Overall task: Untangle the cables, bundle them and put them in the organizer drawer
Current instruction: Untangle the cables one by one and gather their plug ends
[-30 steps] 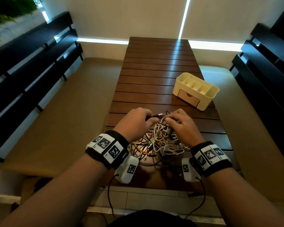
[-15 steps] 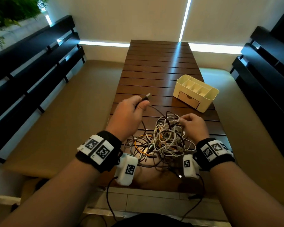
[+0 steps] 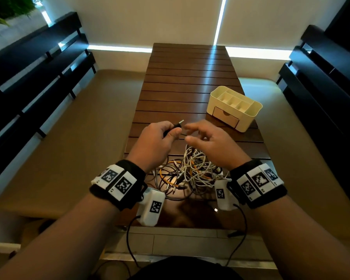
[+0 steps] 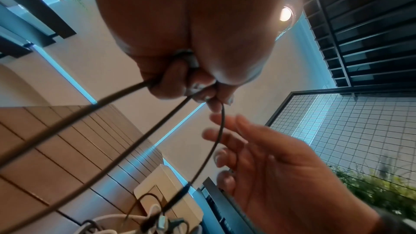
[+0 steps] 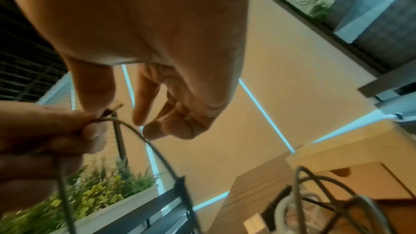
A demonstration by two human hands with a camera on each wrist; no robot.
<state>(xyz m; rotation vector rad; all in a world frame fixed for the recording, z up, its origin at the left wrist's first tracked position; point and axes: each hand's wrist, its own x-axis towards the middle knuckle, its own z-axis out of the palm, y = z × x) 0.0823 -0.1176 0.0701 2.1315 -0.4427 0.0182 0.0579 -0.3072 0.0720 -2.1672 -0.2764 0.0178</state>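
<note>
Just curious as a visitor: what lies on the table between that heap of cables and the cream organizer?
Nothing: in the head view only bare table slats separate the cable heap from the organizer.

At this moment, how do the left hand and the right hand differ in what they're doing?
The left hand grips a dark cable near its plug, fingers curled; the right hand holds nothing, fingers relaxed and spread. The left hand's thumb presses the cable; the right hand's fingertips only near it. Both are raised above the tangled pile.
</note>
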